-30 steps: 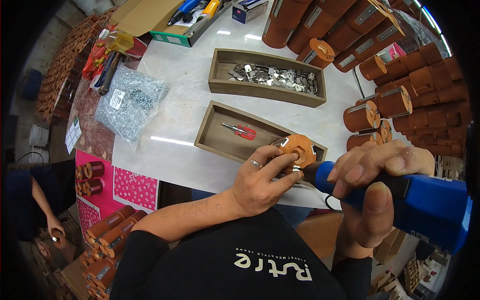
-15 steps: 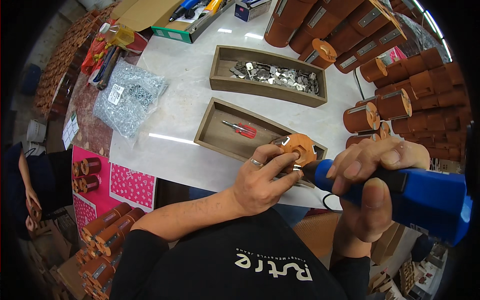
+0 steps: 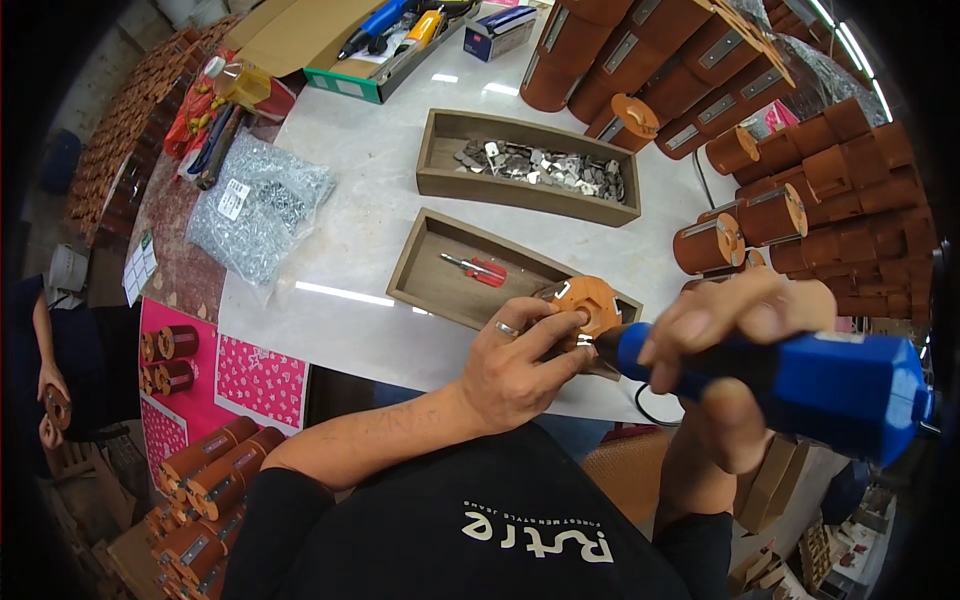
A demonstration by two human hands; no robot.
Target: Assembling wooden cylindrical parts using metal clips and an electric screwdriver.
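Observation:
My left hand (image 3: 518,365), with a ring on one finger, grips a round orange-brown wooden cylinder (image 3: 597,298) by its side, end face up. The face has a recessed centre and small shiny metal pieces at its edge. My right hand (image 3: 745,335), slightly blurred, is wrapped around a blue electric screwdriver (image 3: 850,390) with a black nose. Its nose points left at the metal piece beside my left fingertips; whether the bit touches is too small to tell. Behind the cylinder lies a wooden tray (image 3: 420,262) with a red-handled screwdriver (image 3: 486,272) inside.
Farther back, another wooden tray (image 3: 440,183) holds small metal plates (image 3: 545,168). A plastic bag of screws (image 3: 258,205) lies left. Stacked wooden cylinders (image 3: 780,215) crowd the right; more cylinders (image 3: 215,475) stand lower left. At the far left edge, another person's hands (image 3: 52,400) hold a wooden piece.
The whole view has shifted slightly. My right hand and the electric screwdriver have moved a little, with the nose still at the cylinder's edge. My left hand keeps its grip.

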